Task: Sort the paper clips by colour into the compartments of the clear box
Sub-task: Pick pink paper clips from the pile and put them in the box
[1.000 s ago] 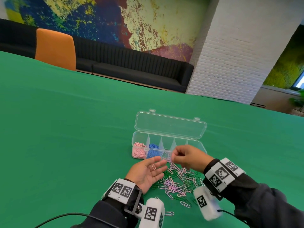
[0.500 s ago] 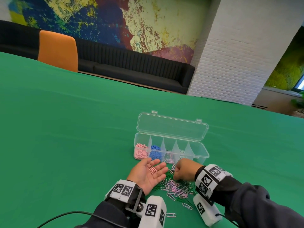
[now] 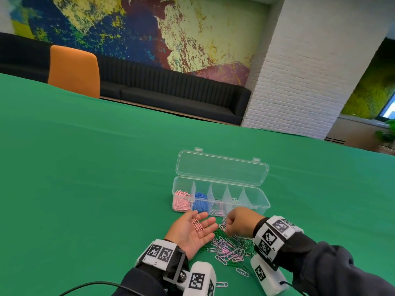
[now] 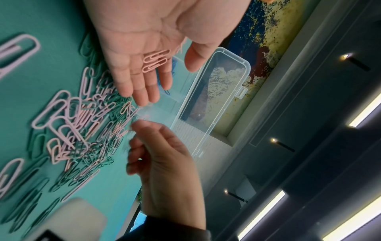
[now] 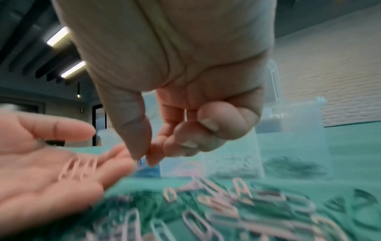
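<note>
My left hand (image 3: 188, 235) lies palm up and open in front of the clear box (image 3: 264, 202), with two pink clips (image 3: 197, 226) resting on its fingers; the left wrist view shows the same pink clips (image 4: 155, 60). My right hand (image 3: 229, 224) hovers over the mixed pile of clips (image 3: 228, 249), just right of the left fingertips. In the right wrist view its thumb and forefinger (image 5: 144, 156) pinch a small clip (image 5: 140, 162) whose colour is blurred. Pink clips (image 3: 181, 202) fill the box's leftmost compartment, and blue clips (image 3: 199, 202) fill the one beside it.
The box lid (image 3: 222, 168) stands open behind the compartments. Two further compartments hold a few pale clips. Loose clips (image 3: 242, 272) lie near the table's front edge between my wrists. A cable (image 3: 89, 285) runs off at bottom left. Green cloth (image 3: 85, 178) covers the table.
My right hand came down from the box's front wall to the pile beside the left fingertips. My left palm stayed up and now carries two pink clips.
</note>
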A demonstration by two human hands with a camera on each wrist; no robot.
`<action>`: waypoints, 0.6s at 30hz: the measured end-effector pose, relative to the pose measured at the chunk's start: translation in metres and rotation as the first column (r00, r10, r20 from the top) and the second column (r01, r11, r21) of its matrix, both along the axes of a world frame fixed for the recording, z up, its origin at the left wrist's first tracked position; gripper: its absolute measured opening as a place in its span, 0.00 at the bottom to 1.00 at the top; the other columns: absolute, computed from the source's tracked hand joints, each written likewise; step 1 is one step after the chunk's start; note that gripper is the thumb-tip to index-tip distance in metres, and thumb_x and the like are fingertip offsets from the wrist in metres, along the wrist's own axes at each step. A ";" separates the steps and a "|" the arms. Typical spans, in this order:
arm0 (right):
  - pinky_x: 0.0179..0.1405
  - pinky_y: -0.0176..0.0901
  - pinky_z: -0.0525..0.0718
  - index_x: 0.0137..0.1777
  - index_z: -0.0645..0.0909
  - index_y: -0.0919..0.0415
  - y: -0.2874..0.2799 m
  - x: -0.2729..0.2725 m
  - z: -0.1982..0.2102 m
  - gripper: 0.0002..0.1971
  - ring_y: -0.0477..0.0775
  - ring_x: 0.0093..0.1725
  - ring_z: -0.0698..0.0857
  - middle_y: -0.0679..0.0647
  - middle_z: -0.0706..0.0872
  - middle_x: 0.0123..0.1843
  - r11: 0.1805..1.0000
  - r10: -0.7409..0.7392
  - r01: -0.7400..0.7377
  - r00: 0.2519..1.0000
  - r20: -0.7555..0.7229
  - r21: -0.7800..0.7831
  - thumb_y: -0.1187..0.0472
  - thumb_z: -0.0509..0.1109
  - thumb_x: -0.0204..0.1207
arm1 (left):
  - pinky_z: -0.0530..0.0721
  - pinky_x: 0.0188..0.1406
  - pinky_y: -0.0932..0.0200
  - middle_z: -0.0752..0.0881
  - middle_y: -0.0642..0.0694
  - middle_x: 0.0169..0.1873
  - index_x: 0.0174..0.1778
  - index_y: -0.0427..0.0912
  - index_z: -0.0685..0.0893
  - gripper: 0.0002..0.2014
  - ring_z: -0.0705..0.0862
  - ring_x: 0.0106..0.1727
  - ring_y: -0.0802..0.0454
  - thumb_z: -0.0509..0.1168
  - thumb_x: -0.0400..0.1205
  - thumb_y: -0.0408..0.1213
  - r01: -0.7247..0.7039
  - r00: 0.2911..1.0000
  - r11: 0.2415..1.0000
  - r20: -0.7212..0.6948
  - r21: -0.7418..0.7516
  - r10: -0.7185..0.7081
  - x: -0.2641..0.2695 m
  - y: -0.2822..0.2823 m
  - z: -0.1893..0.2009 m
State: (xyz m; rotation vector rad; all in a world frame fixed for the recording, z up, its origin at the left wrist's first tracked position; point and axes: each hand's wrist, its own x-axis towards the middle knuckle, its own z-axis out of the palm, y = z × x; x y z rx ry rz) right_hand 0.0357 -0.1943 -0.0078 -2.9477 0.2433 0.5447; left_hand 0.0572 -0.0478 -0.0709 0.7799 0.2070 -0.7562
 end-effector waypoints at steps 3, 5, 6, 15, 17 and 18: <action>0.35 0.31 0.76 0.33 0.74 0.52 -0.001 -0.002 0.016 0.12 0.44 0.34 0.77 0.46 0.79 0.34 0.982 -0.007 -0.014 0.994 0.110 0.190 0.58 0.69 0.77 | 0.78 0.53 0.46 0.88 0.33 0.40 0.49 0.33 0.81 0.16 0.84 0.48 0.38 0.52 0.86 0.41 0.022 1.000 1.000 0.003 0.005 -0.022 -0.002 -0.002 0.000; 0.24 0.27 0.73 0.35 0.77 0.52 0.000 -0.002 0.027 0.09 0.41 0.27 0.75 0.45 0.79 0.31 0.949 -0.031 -0.031 0.981 0.191 0.314 0.57 0.68 0.78 | 0.78 0.52 0.46 0.86 0.32 0.44 0.50 0.33 0.81 0.17 0.84 0.49 0.38 0.52 0.87 0.41 0.038 0.999 0.999 -0.001 -0.008 -0.038 -0.003 -0.003 0.000; 0.21 0.26 0.72 0.37 0.77 0.53 -0.001 -0.002 0.031 0.08 0.40 0.26 0.75 0.45 0.79 0.30 0.939 -0.045 -0.032 0.976 0.213 0.344 0.58 0.68 0.78 | 0.78 0.52 0.45 0.86 0.31 0.45 0.50 0.32 0.80 0.17 0.84 0.49 0.37 0.52 0.87 0.41 0.042 0.999 0.999 -0.007 -0.024 -0.042 -0.003 -0.003 0.000; 0.49 0.38 0.82 0.32 0.72 0.53 -0.009 -0.015 -0.010 0.12 0.50 0.43 0.78 0.47 0.78 0.36 0.994 0.073 -0.078 0.994 -0.075 -0.070 0.64 0.65 0.76 | 0.80 0.47 0.47 0.86 0.31 0.42 0.48 0.31 0.79 0.17 0.85 0.46 0.38 0.50 0.87 0.40 -0.002 0.999 0.994 -0.035 -0.107 -0.002 0.001 0.002 0.003; 0.52 0.39 0.82 0.31 0.70 0.53 -0.011 -0.015 -0.014 0.13 0.51 0.44 0.78 0.46 0.75 0.34 0.994 0.052 -0.057 0.997 -0.055 -0.095 0.65 0.63 0.76 | 0.79 0.48 0.47 0.86 0.31 0.42 0.48 0.31 0.79 0.17 0.84 0.47 0.37 0.51 0.87 0.40 -0.001 0.999 0.995 -0.034 -0.103 -0.003 0.000 0.002 0.004; 0.52 0.39 0.82 0.32 0.69 0.52 -0.012 -0.016 -0.015 0.13 0.51 0.44 0.78 0.47 0.76 0.35 0.993 0.049 -0.053 0.998 -0.035 -0.104 0.65 0.63 0.76 | 0.79 0.49 0.47 0.85 0.31 0.43 0.48 0.31 0.79 0.17 0.84 0.48 0.37 0.51 0.87 0.40 0.000 0.999 0.995 -0.032 -0.102 -0.003 -0.001 0.002 0.004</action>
